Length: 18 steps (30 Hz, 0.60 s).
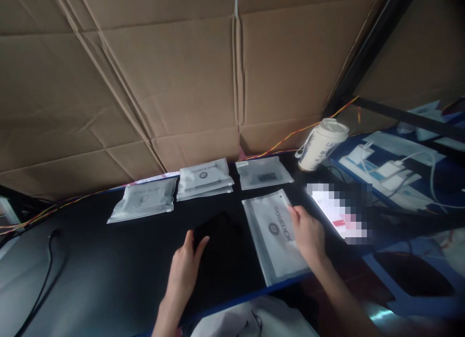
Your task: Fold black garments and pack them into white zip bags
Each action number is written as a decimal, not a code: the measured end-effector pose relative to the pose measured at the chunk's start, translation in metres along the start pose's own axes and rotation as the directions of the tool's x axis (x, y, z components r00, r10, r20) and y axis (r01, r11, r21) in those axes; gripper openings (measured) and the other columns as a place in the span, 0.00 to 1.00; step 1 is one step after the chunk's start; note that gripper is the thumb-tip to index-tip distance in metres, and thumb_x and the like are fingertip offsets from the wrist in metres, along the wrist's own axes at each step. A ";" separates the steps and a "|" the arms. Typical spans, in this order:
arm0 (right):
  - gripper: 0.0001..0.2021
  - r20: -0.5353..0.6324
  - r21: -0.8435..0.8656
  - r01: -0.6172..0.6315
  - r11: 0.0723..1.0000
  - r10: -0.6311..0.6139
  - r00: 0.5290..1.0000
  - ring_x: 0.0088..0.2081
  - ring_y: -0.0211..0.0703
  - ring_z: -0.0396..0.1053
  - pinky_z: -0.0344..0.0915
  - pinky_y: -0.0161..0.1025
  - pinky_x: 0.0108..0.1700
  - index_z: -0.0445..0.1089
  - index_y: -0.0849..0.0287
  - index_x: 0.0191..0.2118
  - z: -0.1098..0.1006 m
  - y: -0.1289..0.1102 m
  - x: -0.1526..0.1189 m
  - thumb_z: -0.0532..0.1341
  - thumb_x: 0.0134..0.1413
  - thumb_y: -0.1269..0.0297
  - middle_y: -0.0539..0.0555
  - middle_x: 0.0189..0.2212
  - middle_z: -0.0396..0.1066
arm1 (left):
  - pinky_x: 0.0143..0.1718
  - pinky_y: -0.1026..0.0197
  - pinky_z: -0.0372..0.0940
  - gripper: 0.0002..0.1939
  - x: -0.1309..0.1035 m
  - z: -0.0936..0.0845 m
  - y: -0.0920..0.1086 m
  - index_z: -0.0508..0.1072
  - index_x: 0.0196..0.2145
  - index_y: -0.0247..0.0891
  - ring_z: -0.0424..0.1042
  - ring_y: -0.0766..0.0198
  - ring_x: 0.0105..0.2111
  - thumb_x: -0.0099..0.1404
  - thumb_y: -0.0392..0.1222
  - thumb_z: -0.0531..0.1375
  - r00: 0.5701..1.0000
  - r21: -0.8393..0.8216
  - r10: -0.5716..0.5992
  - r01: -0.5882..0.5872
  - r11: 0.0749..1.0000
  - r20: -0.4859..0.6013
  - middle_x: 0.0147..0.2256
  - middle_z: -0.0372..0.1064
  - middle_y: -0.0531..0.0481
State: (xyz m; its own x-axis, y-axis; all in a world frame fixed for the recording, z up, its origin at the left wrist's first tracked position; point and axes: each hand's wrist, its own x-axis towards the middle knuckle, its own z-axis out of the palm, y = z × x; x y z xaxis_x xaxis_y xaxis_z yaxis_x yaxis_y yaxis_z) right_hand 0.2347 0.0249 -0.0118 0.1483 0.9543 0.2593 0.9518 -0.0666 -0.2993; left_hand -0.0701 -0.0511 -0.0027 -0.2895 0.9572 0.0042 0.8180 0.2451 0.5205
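My left hand [186, 262] is closed on a black item [218, 245] that is hard to tell from the black tabletop [119, 264]. To the right lies a frosted zip bag [267, 230] printed with a logo and dark lettering. My right hand [308, 233] pinches its right edge, thumb and fingers together. Behind them, along the back of the table, are more frosted bags: a left one [145, 199], a small stack [205, 177] with the same logo, and a right one [263, 174] with a small dark patch.
A white lidded cup [321, 145] stands at the back right. A lit phone [332, 208], partly pixelated, lies nearer. White chargers and a power strip [381, 175] sit beyond. Cardboard [174, 75] walls the back. A black cable [45, 279] crosses the left side.
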 end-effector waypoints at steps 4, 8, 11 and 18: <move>0.20 -0.150 -0.037 0.023 0.999 -0.028 0.988 0.37 0.56 0.71 0.63 0.43 0.32 0.68 0.64 0.46 -0.008 0.013 0.003 0.47 0.64 0.54 0.64 0.36 0.73 | 0.31 0.55 0.68 0.23 0.006 -0.018 -0.008 0.61 0.51 0.34 0.76 0.48 0.36 0.68 0.55 0.48 0.990 0.167 0.124 -0.112 0.980 -0.063 0.36 0.73 0.40; 0.22 -0.162 0.111 0.314 0.943 -0.295 0.942 0.56 0.55 0.61 0.61 0.51 0.54 0.63 0.61 0.55 -0.006 0.000 0.001 0.51 0.63 0.52 0.65 0.54 0.65 | 0.41 0.48 0.68 0.28 -0.005 -0.024 0.014 0.61 0.54 0.33 0.70 0.47 0.45 0.68 0.58 0.46 0.920 0.269 0.281 -0.208 0.941 -0.274 0.44 0.67 0.37; 0.26 0.006 0.148 0.472 0.869 -0.479 0.878 0.62 0.55 0.54 0.51 0.58 0.61 0.59 0.58 0.59 0.007 -0.009 0.001 0.49 0.62 0.48 0.62 0.61 0.57 | 0.43 0.48 0.68 0.23 -0.019 -0.019 0.032 0.63 0.52 0.36 0.68 0.49 0.45 0.69 0.54 0.48 0.889 0.288 0.379 -0.304 0.908 -0.257 0.46 0.65 0.39; 0.32 0.179 0.057 0.468 0.882 -0.470 0.864 0.66 0.58 0.43 0.43 0.61 0.63 0.56 0.54 0.63 0.031 0.002 0.014 0.46 0.59 0.40 0.62 0.66 0.46 | 0.39 0.50 0.71 0.25 -0.038 0.011 0.058 0.65 0.51 0.35 0.68 0.49 0.45 0.61 0.53 0.60 0.856 0.356 0.506 -0.441 0.824 -0.109 0.47 0.67 0.39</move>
State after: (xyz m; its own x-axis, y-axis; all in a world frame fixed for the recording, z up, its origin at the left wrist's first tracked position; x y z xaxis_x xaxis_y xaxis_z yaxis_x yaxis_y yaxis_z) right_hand 0.2304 0.0470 -0.0374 -0.3673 0.9083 0.2004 0.8935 0.4044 -0.1952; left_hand -0.0061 -0.0714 0.0185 0.1115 0.9263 0.3599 0.9786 -0.1654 0.1225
